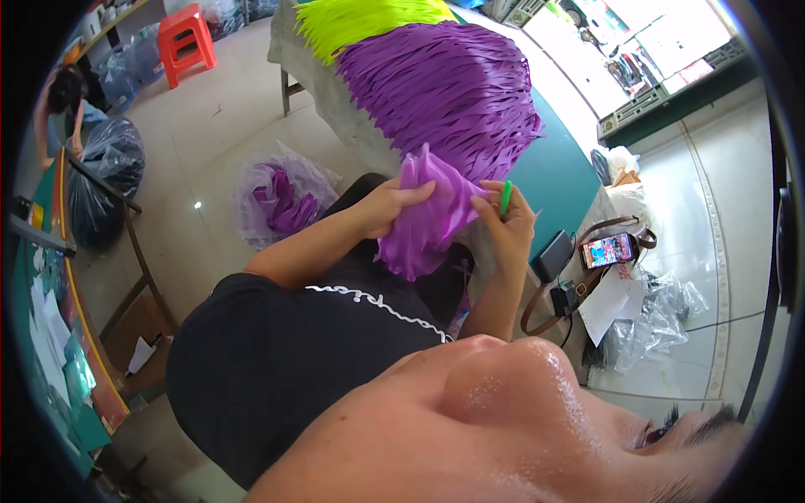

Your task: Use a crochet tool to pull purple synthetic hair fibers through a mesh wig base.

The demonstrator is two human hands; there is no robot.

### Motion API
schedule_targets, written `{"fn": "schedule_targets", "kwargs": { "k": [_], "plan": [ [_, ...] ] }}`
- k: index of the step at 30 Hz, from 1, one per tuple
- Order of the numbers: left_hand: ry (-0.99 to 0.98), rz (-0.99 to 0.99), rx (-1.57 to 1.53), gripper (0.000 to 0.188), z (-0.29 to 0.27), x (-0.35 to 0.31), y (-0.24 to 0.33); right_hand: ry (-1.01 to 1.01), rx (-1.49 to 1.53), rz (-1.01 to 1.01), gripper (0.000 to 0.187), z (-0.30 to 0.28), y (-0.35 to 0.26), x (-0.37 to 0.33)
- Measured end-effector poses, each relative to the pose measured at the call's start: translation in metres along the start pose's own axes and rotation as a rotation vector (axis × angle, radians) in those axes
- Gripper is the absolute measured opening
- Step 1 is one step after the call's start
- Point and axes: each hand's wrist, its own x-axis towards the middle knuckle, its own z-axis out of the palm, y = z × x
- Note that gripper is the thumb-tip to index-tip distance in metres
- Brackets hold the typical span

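Note:
A piece of shiny purple satin fabric hangs bunched above my lap. My left hand is closed on its left side, thumb on top. On the other side my right hand pinches the fabric's edge between thumb and fingers. A slim, bright green handle-like thing is tucked in the fingers of my right hand; the rest of it is hidden. Just beyond both hands, a thick pile of purple strips drapes over the table's near edge.
Yellow-green strips lie behind the purple pile on the green table. To the right are a phone, a brown strap and clear plastic. A plastic bag of purple fabric sits on the floor; a red stool and another person are farther left.

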Motion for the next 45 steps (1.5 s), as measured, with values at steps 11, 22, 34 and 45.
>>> {"fn": "schedule_targets", "kwargs": {
  "k": [11, 22, 34, 45],
  "plan": [
    [0.079, 0.071, 0.074, 0.030, 0.007, 0.003, -0.009, 0.283, 0.238, 0.031, 0.017, 0.003, 0.054, -0.009],
    [0.137, 0.131, 0.103, 0.024, 0.013, 0.001, -0.014, 0.373, 0.537, -0.124, 0.032, 0.012, 0.074, -0.039],
    [0.167, 0.203, 0.265, 0.020, 0.010, 0.002, -0.024, 0.291, -0.133, -0.361, 0.009, 0.041, 0.053, -0.040],
    [0.221, 0.237, 0.165, 0.018, 0.011, 0.002, -0.025, 0.290, 0.347, -0.185, 0.021, 0.043, 0.046, -0.048]
  ]
}}
